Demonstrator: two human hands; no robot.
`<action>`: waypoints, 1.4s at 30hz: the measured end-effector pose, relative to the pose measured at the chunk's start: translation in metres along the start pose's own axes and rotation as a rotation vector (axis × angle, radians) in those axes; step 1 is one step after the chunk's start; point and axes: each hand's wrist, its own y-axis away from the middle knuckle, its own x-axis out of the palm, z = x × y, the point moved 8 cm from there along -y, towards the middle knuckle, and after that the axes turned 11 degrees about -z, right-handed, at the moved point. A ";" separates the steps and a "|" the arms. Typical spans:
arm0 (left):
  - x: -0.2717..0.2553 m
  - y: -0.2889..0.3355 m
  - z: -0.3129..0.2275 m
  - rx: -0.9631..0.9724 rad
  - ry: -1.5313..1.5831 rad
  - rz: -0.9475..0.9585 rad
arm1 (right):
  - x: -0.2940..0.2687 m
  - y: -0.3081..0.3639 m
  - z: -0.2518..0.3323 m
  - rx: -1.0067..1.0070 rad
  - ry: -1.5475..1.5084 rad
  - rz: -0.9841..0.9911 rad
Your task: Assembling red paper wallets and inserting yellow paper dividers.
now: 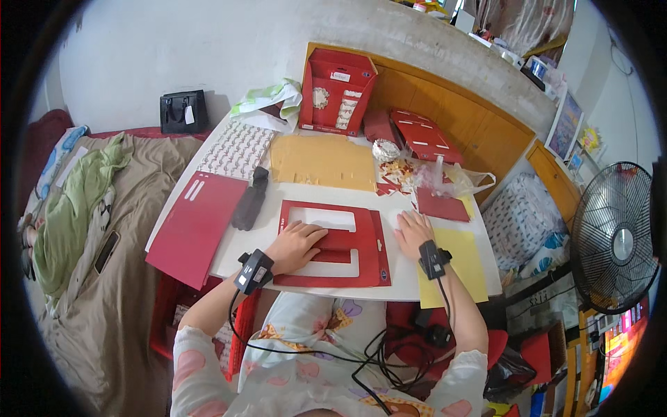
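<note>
A flat red cardboard box blank (340,240) with two cut-out windows lies on the white table (401,270) in front of me. My left hand (297,243) rests on its left part, palm down, fingers stretched out between the windows. To the right of the blank, my right hand (414,233) lies on the tabletop with its fingers extended and nothing visible in it. It is near a yellow sheet (455,257) and a dark red card (442,205). Both wrists wear black devices with cables.
Dark red sheets (187,236) overhang the table's left edge, beside a dark grey bundle (251,200). Farther back are a tan cardboard sheet (323,161), an upright red box (326,78), red and yellow scraps (394,177) and a plastic bag (455,182). A fan (618,240) stands right.
</note>
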 end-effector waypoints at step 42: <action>0.001 -0.016 0.085 -0.118 0.089 -0.397 | -0.007 -0.009 0.029 0.072 -0.609 -0.372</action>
